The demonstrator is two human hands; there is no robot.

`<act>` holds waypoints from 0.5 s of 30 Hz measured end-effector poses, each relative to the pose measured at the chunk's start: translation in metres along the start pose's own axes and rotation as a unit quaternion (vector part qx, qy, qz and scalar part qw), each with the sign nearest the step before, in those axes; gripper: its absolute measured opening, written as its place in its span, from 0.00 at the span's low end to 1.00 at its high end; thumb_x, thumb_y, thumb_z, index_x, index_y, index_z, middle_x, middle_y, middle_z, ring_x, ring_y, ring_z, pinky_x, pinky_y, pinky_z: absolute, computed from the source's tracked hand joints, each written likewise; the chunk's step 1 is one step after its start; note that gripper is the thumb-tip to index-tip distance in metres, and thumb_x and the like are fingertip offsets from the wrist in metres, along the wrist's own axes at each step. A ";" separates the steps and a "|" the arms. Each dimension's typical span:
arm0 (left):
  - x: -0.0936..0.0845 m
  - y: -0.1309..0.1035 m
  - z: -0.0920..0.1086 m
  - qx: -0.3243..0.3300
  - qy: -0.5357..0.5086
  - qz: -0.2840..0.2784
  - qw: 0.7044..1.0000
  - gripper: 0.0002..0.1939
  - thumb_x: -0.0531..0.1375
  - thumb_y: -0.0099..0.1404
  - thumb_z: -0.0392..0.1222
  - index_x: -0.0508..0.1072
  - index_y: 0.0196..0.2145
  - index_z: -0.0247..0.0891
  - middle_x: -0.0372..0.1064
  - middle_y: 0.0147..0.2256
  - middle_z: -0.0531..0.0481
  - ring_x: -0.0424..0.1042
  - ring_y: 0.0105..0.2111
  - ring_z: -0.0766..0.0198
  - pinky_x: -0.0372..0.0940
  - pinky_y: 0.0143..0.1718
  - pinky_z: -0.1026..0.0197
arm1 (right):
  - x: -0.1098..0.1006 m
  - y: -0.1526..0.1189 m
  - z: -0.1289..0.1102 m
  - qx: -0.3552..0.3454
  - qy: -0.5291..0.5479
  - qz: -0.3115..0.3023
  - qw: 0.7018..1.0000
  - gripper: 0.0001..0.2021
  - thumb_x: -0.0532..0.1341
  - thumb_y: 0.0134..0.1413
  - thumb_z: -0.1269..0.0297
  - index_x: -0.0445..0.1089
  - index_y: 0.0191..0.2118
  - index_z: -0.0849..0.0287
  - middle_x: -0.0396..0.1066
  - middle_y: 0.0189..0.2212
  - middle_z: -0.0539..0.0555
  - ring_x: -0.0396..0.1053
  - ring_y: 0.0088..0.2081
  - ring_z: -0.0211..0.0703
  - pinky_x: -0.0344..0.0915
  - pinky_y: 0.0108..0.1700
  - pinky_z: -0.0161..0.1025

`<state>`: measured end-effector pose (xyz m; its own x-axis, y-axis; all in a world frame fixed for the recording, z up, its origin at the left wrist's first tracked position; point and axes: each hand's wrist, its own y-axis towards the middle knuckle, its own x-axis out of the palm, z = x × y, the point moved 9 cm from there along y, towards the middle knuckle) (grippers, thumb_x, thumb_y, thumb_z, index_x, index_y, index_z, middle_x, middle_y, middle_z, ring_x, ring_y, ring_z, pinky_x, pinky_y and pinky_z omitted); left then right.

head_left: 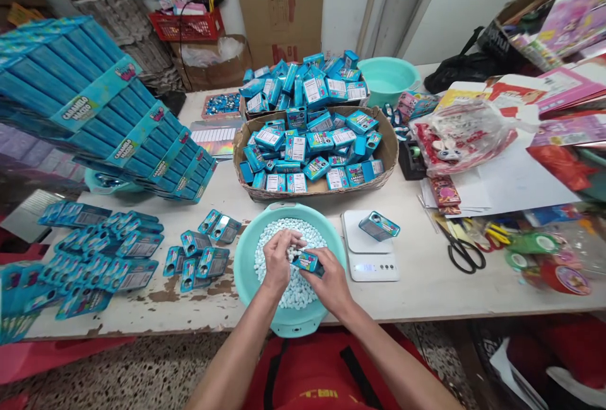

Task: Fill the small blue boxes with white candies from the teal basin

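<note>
A turquoise basin (246,293) with many small white candies (293,296) in it stands at the table's front edge. Over it, my right hand (329,279) grips a small blue candy box (307,261), tilted with one end toward my left hand. My left hand (278,257) is closed, fingers curled around some white candies at that end of the box. To the right of the basin is a white digital scale (374,265) with a lit display. Another blue box (379,226) rests on its plate.
Blue boxes fill a cardboard tray (315,194) behind the basin. Several boxes (203,252) stand to its left, beside more grouped boxes (108,252). A tall stack of blue display cartons (104,107) leans at far left. Black scissors (461,252) and tape rolls (534,244) lie right.
</note>
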<state>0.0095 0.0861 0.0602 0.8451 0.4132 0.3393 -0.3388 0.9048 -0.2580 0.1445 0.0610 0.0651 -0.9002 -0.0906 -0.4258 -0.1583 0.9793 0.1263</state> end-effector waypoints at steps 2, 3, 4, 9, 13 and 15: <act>0.004 -0.002 -0.001 -0.003 -0.009 -0.013 1.000 0.14 0.61 0.56 0.47 0.68 0.19 0.36 0.69 0.25 0.49 0.71 0.25 0.64 0.64 0.30 0.62 | 0.002 0.001 0.004 0.004 0.000 0.000 1.000 0.17 0.64 0.45 0.72 0.69 0.44 0.56 0.70 0.38 0.55 0.68 0.42 0.49 0.66 0.44 0.45; 0.006 -0.002 -0.003 -0.009 -0.014 -0.021 1.000 0.15 0.61 0.56 0.47 0.68 0.18 0.36 0.68 0.24 0.50 0.70 0.25 0.64 0.64 0.29 0.62 | 0.003 0.001 0.006 0.007 0.000 0.000 1.000 0.17 0.64 0.45 0.72 0.69 0.44 0.56 0.70 0.38 0.55 0.68 0.42 0.49 0.66 0.44 0.45; 0.007 -0.003 -0.004 -0.015 -0.017 -0.028 0.999 0.16 0.61 0.56 0.48 0.67 0.18 0.35 0.67 0.23 0.50 0.70 0.25 0.64 0.64 0.29 0.62 | 0.004 0.001 0.008 0.008 0.001 0.001 1.000 0.17 0.64 0.45 0.72 0.69 0.44 0.56 0.70 0.38 0.55 0.68 0.42 0.49 0.66 0.44 0.45; -0.023 0.016 -0.012 -0.009 0.023 0.009 1.000 0.17 0.59 0.57 0.52 0.69 0.20 0.37 0.68 0.25 0.49 0.71 0.29 0.60 0.65 0.34 0.57 | -0.003 -0.003 0.009 -0.017 0.014 0.021 1.000 0.15 0.64 0.48 0.69 0.69 0.45 0.54 0.71 0.39 0.55 0.69 0.43 0.49 0.67 0.45 0.46; -0.032 0.049 -0.023 0.095 0.307 -0.039 0.946 0.08 0.62 0.54 0.47 0.76 0.28 0.41 0.72 0.38 0.44 0.66 0.46 0.51 0.56 0.53 0.49 | -0.019 -0.013 0.009 -0.043 0.031 0.064 0.997 0.15 0.64 0.51 0.66 0.68 0.46 0.54 0.70 0.40 0.56 0.69 0.44 0.48 0.67 0.46 0.46; -0.013 0.056 -0.044 0.148 0.449 -0.132 0.871 0.09 0.61 0.55 0.43 0.76 0.35 0.45 0.70 0.47 0.46 0.59 0.54 0.49 0.46 0.58 0.47 | -0.025 -0.015 0.012 -0.040 0.026 0.090 0.995 0.15 0.63 0.52 0.66 0.68 0.47 0.54 0.69 0.40 0.56 0.69 0.43 0.48 0.67 0.46 0.46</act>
<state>-0.0023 0.1268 0.0016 0.8477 0.0610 -0.5270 -0.0641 0.9979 0.0123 0.1738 0.0503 0.0630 -0.9364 0.0738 -0.3431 -0.0223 0.9631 0.2681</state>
